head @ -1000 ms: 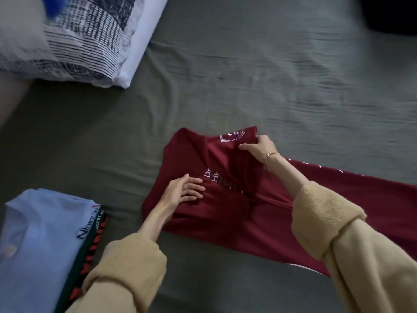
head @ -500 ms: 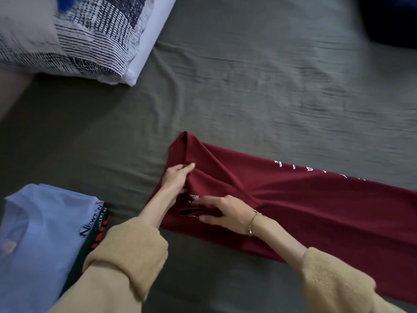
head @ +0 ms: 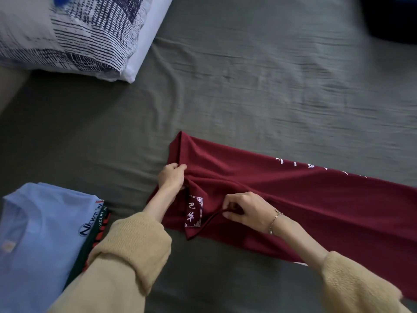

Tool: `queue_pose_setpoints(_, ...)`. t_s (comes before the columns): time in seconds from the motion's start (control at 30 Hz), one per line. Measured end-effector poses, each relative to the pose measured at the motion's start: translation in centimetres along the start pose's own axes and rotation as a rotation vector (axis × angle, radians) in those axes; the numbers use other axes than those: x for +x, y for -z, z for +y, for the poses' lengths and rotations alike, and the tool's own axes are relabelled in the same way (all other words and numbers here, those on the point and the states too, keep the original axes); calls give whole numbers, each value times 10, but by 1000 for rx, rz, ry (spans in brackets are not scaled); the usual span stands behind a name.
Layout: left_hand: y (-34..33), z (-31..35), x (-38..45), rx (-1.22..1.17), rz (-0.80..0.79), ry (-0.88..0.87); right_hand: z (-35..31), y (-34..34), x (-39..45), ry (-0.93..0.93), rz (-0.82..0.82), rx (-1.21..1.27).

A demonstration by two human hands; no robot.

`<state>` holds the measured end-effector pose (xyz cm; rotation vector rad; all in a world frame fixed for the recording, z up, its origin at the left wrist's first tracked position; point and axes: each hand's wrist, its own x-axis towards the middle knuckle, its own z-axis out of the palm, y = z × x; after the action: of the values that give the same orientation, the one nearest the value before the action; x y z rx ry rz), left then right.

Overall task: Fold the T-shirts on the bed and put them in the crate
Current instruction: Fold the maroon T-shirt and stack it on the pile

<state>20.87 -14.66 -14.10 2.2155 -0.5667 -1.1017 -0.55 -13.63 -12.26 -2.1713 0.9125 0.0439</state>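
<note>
A dark red T-shirt (head: 304, 199) with white print lies on the grey bed sheet (head: 248, 98) as a long band running off to the right. My left hand (head: 172, 177) pinches the cloth at its left end, near the fold. My right hand (head: 244, 210) pinches the edge of a sleeve flap that bears a white framed emblem. A folded light blue T-shirt (head: 38, 233) lies at the lower left on top of a dark green folded shirt (head: 94, 236) with red lettering. No crate is in view.
A pillow (head: 74, 35) with a blue-black line pattern and white edge sits at the upper left. A dark object (head: 392, 16) fills the upper right corner. The bed's left edge (head: 9, 86) shows beside the pillow.
The sleeve was folded over from the far side toward me. Since half a second ago my right hand has lifted the flap's edge, showing the emblem; my left hand stays at the left end.
</note>
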Motion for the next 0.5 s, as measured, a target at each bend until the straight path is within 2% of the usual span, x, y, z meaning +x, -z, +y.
queue_pose_setpoints(0.1, -2, -6, -8, 210, 76, -103, 4, 2, 2, -11, 76, 94)
queue_pose_setpoints(0.2, 2, -13, -8, 253, 63, -182, 8, 11, 9, -35, 181, 156)
queue_pose_setpoints(0.37, 2, -27, 1, 256, 7, -235, 30, 26, 35, -303, 450, 241)
queue_pose_setpoints(0.5, 1, -27, 6, 151, -56, -153, 37, 28, 44, -419, 391, 115)
